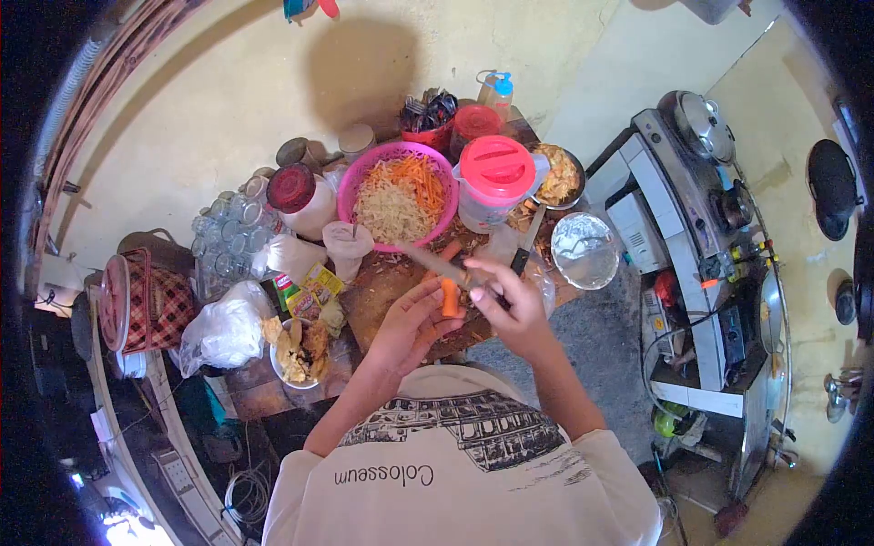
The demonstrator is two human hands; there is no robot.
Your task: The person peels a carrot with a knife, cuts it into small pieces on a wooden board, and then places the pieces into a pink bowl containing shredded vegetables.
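Note:
My left hand (416, 325) is closed around a peeled orange carrot (450, 298), held over the wooden table. In my right hand (512, 305) is a knife (431, 263), its blade pointing up and to the left, just above the carrot. Another carrot piece (448, 251) lies beyond the blade. A pink basket (344, 193) behind my hands holds pale shreds (390, 211) and orange carrot strips (421, 178). A second knife (530, 238) with a black handle rests right of the pitcher.
A clear pitcher with a pink lid (497, 166) stands behind my right hand. To the right are a foil-lined bowl (584, 250) and a stove (692, 227). On the left sit glass jars (238, 223), a white plastic bag (228, 329) and a bowl of fried food (301, 353).

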